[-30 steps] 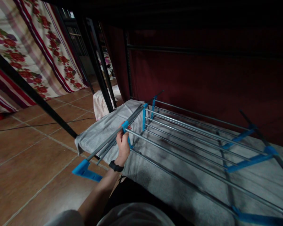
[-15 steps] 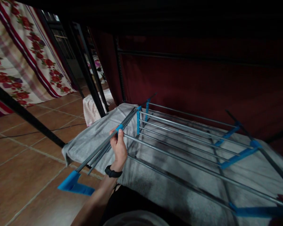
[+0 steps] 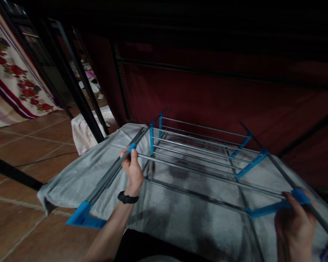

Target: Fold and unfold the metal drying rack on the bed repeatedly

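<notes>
Head view: the rack (image 3: 196,163) lies flat on a grey sheet (image 3: 79,178). The left hand (image 3: 132,171) is closed round its left side rail, the right hand (image 3: 293,223) round the right blue bracket. It looks light, stiff and awkwardly wide; both side rails suit gripping

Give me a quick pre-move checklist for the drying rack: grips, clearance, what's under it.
1. Left hand closed on the rack's left side bar: ok.
2. Right hand closed on the right side bar at a blue bracket: ok.
3. Drying rack over the grey blanket, rails clear of fabric: cannot tell.
4. Blue foot clear of the floor: ok.
5. Black post apart from the rack's left side: ok.
</notes>
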Available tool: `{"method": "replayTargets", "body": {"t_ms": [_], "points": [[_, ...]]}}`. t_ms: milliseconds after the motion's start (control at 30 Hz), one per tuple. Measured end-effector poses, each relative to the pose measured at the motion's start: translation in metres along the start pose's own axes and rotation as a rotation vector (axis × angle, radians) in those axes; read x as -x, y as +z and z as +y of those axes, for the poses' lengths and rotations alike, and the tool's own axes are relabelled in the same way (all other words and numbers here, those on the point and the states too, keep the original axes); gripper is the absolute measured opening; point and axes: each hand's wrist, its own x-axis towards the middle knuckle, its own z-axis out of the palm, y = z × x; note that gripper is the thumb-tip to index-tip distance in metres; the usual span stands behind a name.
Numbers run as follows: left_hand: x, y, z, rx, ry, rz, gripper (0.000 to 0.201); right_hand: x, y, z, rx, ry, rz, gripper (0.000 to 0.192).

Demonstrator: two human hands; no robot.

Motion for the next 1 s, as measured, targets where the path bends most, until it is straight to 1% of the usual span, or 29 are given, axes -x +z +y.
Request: {"method": "replayTargets", "body": {"t_ms": [67, 167, 267, 400, 533, 667, 867, 1000], "points": [[0.002, 0.002, -0.002, -0.017, -0.003, -0.004, 0.028, -0.004, 0.001, 0.007, -0.041, -0.017, -0.032, 0.047], [0.003, 0.000, -0.005, -0.024, -0.005, 0.008, 0.027, -0.006, 0.000, 0.012, -0.042, 0.007, -0.023, 0.048], [0.002, -0.003, -0.008, -0.015, -0.004, 0.034, 0.025, -0.006, 0.003, 0.012, -0.025, 0.004, -0.017, 0.048], [-0.001, -0.003, -0.010, -0.014, -0.017, 0.055, 0.025, -0.010, 0.012, 0.010, -0.015, -0.012, -0.032, 0.049], [0.001, -0.001, -0.010, -0.059, -0.020, 0.028, 0.030, -0.015, 0.018, 0.018, -0.053, -0.005, -0.038, 0.051], [0.004, 0.001, -0.008, -0.074, -0.012, 0.015, 0.031, -0.017, 0.017, 0.027, -0.063, 0.008, -0.024, 0.049], [0.007, 0.006, -0.005, -0.241, 0.069, 0.035, 0.035, -0.015, 0.014, 0.029, -0.029, 0.008, -0.024, 0.046], [0.008, 0.005, -0.008, -0.282, 0.064, -0.004, 0.041, -0.013, 0.014, 0.027, -0.018, 0.034, -0.029, 0.045]]}}
